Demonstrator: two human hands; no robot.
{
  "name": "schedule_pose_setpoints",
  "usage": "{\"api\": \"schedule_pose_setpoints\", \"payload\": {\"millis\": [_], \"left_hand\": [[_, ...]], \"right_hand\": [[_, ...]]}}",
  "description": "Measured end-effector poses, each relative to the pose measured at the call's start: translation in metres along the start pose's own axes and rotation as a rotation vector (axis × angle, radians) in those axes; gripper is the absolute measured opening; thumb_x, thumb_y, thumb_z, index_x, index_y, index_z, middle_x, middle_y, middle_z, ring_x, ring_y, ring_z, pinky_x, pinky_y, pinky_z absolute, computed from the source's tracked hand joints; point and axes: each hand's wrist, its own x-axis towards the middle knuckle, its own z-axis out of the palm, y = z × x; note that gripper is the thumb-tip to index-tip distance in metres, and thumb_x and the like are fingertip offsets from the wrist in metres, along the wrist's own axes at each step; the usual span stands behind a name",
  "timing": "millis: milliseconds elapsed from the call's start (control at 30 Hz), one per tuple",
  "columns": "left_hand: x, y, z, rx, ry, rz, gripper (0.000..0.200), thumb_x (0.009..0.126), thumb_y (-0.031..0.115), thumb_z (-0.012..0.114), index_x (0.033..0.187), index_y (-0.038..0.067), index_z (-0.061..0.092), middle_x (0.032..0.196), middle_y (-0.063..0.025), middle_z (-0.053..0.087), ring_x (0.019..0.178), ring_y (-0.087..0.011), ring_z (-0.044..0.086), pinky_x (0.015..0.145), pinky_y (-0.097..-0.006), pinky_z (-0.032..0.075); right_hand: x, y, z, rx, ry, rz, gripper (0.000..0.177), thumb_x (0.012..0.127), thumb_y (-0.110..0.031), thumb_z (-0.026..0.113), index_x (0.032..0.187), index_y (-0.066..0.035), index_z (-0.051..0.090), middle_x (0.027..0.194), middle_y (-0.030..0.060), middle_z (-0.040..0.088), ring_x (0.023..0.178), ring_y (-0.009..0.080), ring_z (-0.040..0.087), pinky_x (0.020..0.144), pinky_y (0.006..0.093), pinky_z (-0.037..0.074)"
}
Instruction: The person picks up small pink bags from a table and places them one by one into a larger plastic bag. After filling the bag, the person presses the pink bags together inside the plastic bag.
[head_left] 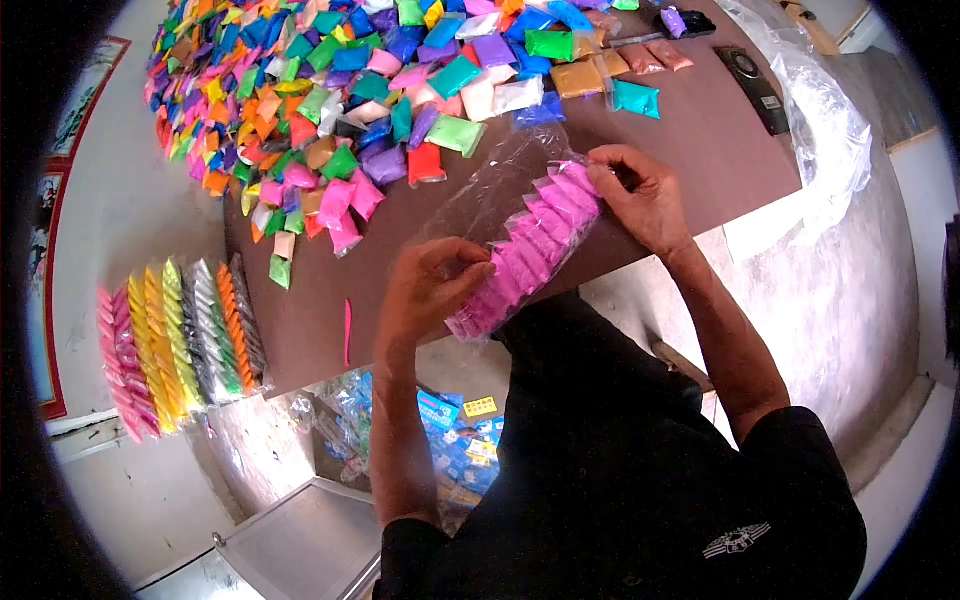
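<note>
Between my two hands, near the table's front edge, is a clear plastic bag [540, 235] with a slanted row of pink-purple packets inside. My left hand [440, 283] pinches the bag's lower left side, fingers pressed together. At the upper right end, my right hand [637, 190] pinches the plastic between thumb and fingers. Loose clear film from the bag spreads up and left over the table. Beyond it lies a large heap of small colourful packets [380, 90], with a red packet [426, 163] and a light green packet [459, 136] closest to the bag.
Filled long bags in several colours [180, 340] lie at the brown table's [300, 340] left corner. A pink stick [348, 332] is near the front edge. At right are a dark device [752, 88] and crumpled clear plastic [825, 120]. Blue packaging [465, 445] sits below the table.
</note>
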Motion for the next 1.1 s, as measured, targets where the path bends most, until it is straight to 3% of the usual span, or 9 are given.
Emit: {"api": "schedule_pose_setpoints", "payload": {"millis": [233, 300, 400, 500, 667, 767, 900, 933, 1100], "left_hand": [[-0.008, 0.011, 0.001, 0.027, 0.107, -0.091, 0.021, 0.094, 0.015, 0.08, 0.11, 0.002, 0.08, 0.099, -0.0083, 0.079, 0.087, -0.0169, 0.073, 0.079, -0.0313, 0.056], [-0.021, 0.012, -0.001, 0.072, 0.393, 0.088, 0.022, 0.092, 0.013, 0.082, 0.112, 0.002, 0.079, 0.106, -0.01, 0.079, 0.081, -0.0168, 0.071, 0.075, -0.0307, 0.056], [-0.056, 0.005, -0.003, 0.237, 0.51, 0.104, 0.026, 0.09, 0.012, 0.084, 0.113, 0.003, 0.078, 0.111, -0.0104, 0.078, 0.079, -0.0161, 0.069, 0.07, -0.0298, 0.055], [-0.086, 0.007, 0.015, 0.195, 0.593, -0.061, 0.029, 0.086, 0.01, 0.086, 0.114, 0.004, 0.078, 0.109, -0.0097, 0.076, 0.08, -0.0148, 0.067, 0.067, -0.0282, 0.053], [-0.118, -0.027, 0.065, 0.012, 0.623, -0.127, 0.088, 0.078, 0.017, 0.094, 0.151, 0.001, 0.05, 0.125, -0.017, 0.071, 0.104, -0.0223, 0.073, 0.076, -0.0331, 0.059], [-0.109, -0.018, 0.08, 0.178, 0.586, -0.089, 0.093, 0.076, 0.021, 0.097, 0.152, -0.001, 0.049, 0.124, -0.0174, 0.071, 0.103, -0.0255, 0.073, 0.078, -0.0355, 0.06], [-0.09, -0.034, 0.056, 0.115, 0.685, -0.045, 0.083, 0.083, 0.011, 0.09, 0.155, 0.006, 0.049, 0.122, -0.0163, 0.075, 0.103, -0.0246, 0.075, 0.082, -0.0378, 0.061], [-0.083, -0.032, 0.04, 0.127, 0.683, -0.029, 0.067, 0.089, 0.009, 0.085, 0.15, 0.007, 0.056, 0.121, -0.0157, 0.076, 0.101, -0.0243, 0.075, 0.085, -0.0369, 0.061], [-0.048, -0.059, 0.011, 0.066, 0.798, -0.025, 0.041, 0.091, 0.01, 0.082, 0.13, 0.003, 0.07, 0.109, -0.0187, 0.077, 0.099, -0.0322, 0.076, 0.086, -0.0403, 0.06]], "right_hand": [[0.001, -0.001, 0.0, -0.048, -0.015, -0.016, 0.021, 0.097, -0.013, 0.079, 0.115, -0.003, 0.077, 0.096, 0.0049, 0.078, 0.089, 0.0086, 0.07, 0.081, 0.0267, 0.057], [0.0, 0.002, 0.002, -0.005, -0.016, 0.005, 0.021, 0.097, -0.013, 0.078, 0.115, -0.003, 0.077, 0.096, 0.0041, 0.077, 0.089, 0.0081, 0.069, 0.081, 0.0266, 0.057], [0.0, 0.003, 0.002, 0.037, -0.015, 0.028, 0.02, 0.098, -0.013, 0.078, 0.114, -0.002, 0.077, 0.095, 0.0023, 0.076, 0.089, 0.0073, 0.068, 0.081, 0.0261, 0.056], [0.001, 0.004, 0.004, 0.08, -0.016, 0.047, 0.018, 0.098, -0.013, 0.078, 0.112, -0.002, 0.077, 0.096, 0.0006, 0.075, 0.088, 0.0067, 0.067, 0.081, 0.0253, 0.055], [0.003, 0.002, 0.002, 0.062, -0.025, 0.052, 0.015, 0.098, -0.01, 0.077, 0.109, -0.001, 0.077, 0.096, -0.0006, 0.075, 0.088, 0.0062, 0.065, 0.08, 0.0244, 0.054], [0.002, 0.006, 0.004, 0.11, 0.003, 0.034, 0.014, 0.098, -0.01, 0.077, 0.108, -0.001, 0.077, 0.095, -0.0006, 0.075, 0.088, 0.0063, 0.065, 0.08, 0.0248, 0.054], [0.002, 0.006, -0.008, -0.07, 0.06, -0.015, 0.014, 0.097, -0.013, 0.077, 0.105, -0.001, 0.077, 0.093, 0.0024, 0.075, 0.085, 0.0081, 0.066, 0.078, 0.0267, 0.054], [0.001, 0.005, -0.011, -0.082, 0.072, 0.031, 0.014, 0.097, -0.013, 0.077, 0.104, -0.001, 0.077, 0.094, 0.0034, 0.076, 0.085, 0.0091, 0.067, 0.077, 0.0275, 0.055], [-0.012, -0.027, -0.017, -0.359, 0.052, 0.115, 0.017, 0.097, -0.014, 0.077, 0.106, 0.0, 0.078, 0.092, 0.0064, 0.076, 0.083, 0.0127, 0.069, 0.075, 0.029, 0.056]]}}
